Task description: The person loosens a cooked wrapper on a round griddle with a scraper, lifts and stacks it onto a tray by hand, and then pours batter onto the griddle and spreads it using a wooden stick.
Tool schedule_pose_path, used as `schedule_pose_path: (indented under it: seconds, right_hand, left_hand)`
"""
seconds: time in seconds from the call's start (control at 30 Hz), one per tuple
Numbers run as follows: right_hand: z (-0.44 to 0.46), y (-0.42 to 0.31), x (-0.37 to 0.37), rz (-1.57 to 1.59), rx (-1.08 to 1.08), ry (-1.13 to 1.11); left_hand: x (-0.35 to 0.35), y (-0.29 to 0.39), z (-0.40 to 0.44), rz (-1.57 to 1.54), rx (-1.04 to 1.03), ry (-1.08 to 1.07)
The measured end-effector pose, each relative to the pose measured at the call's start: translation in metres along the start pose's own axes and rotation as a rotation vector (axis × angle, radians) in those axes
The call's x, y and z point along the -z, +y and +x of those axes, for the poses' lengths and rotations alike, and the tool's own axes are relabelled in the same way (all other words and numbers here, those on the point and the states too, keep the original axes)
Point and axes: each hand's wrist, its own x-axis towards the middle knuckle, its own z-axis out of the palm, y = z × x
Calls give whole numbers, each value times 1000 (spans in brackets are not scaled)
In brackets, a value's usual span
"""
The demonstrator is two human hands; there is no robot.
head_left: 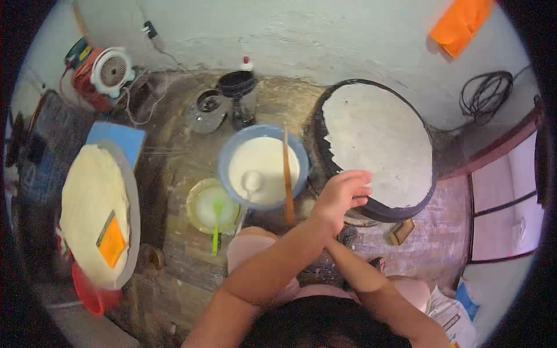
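My left hand [347, 194] is above the near left edge of a round dark griddle [427, 200], its fingers slightly bent and apart. A thin white sheet of batter [380, 139] covers most of the griddle, ragged along its left edge. Whether the fingertips touch that sheet is unclear. My right forearm [357, 267] passes under the left wrist, which hides the right hand. Left of the griddle stands a blue basin [224, 177] of white batter [267, 165] with a ladle [250, 181] in it. A flat wooden stick [287, 174] lies across the basin.
A bowl [193, 217] with a green spoon [216, 226] sits nearby. At left, pale sheets [93, 185] are stacked on a round board [133, 220] with an orange-and-dark piece on top. A blower [112, 72], dark pitcher [243, 101], red bucket [96, 296] and small wooden block [401, 232] surround me.
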Motion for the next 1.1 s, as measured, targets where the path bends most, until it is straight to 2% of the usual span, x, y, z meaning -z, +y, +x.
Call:
schedule_pose_path:
  seconds: [0.03, 0.1, 0.13, 0.2, 0.27, 0.3, 0.33, 0.4, 0.43, 0.47, 0.5, 0.53, 0.63, 0.67, 0.73, 0.83, 0.87, 0.93, 1.0, 1.03, 1.07, 1.1]
  right_hand:
    - [-9, 8, -8, -21, 13, 1]
    - [-49, -27, 59, 442, -514, -382]
    - [-65, -7, 56, 456, -330, -377]
    - [-89, 9, 54, 609, -315, -377]
    - [-108, -11, 82, 797, -612, -366]
    - [-113, -19, 92, 859, -732, -347]
    - [-117, -15, 93, 850, -718, -376]
    - [-124, -6, 97, 889, -829, -350]
    - [-125, -2, 97, 888, -818, -356]
    - [-127, 1, 96, 939, -791, -341]
    - [-131, 5, 95, 991, -766, -328]
    - [-133, 8, 92, 992, -764, -336]
    - [-129, 17, 80, 1070, -793, -288]
    - [-126, 13, 81, 979, -778, -295]
    - [-123, -3, 85, 896, -758, -297]
    - [-119, -20, 85, 925, -779, -278]
    - [-118, -20, 84, 880, -752, -300]
    - [-119, -5, 72, 850, -738, -299]
    - [-120, 47, 41, 571, -523, -353]
    - [-126, 44, 43, 594, -553, -312]
    - [-123, 30, 49, 712, -512, -262]
    - [-126, 21, 58, 827, -470, -202]
  left_hand:
    - [1, 6, -3, -5, -17, 19]
    - [6, 24, -14, -51, -187, 31]
    - [10, 38, -25, -92, -275, 23]
    - [27, 68, -47, -177, -467, -18]
    - [55, 91, -70, -141, -790, 114]
    - [78, 95, -80, -22, -899, 299]
    - [107, 96, -89, 99, -996, 480]
    - [159, 102, -121, 639, -894, 996]
    - [201, 100, -137, 947, -858, 1220]
    - [237, 97, -157, 1224, -938, 1379]
    - [259, 97, -183, 1493, -895, 1509]
    - [277, 94, -207, 1568, -600, 1653]
    - [310, 82, -275, 1752, -120, 1815]
    - [315, 78, -292, 1789, 36, 1882]
    - [336, 73, -315, 1765, 296, 1893]
    - [332, 71, -322, 1757, 358, 1856]
    - [337, 70, -324, 1767, 347, 1854]
    - [364, 70, -328, 1929, 311, 1682]
    - [368, 79, -326, 1936, 245, 1711]
    - [356, 90, -325, 1937, 242, 1705]
    - [354, 98, -331, 1992, 165, 1766]
    - [344, 108, -337, 2054, 18, 1741]
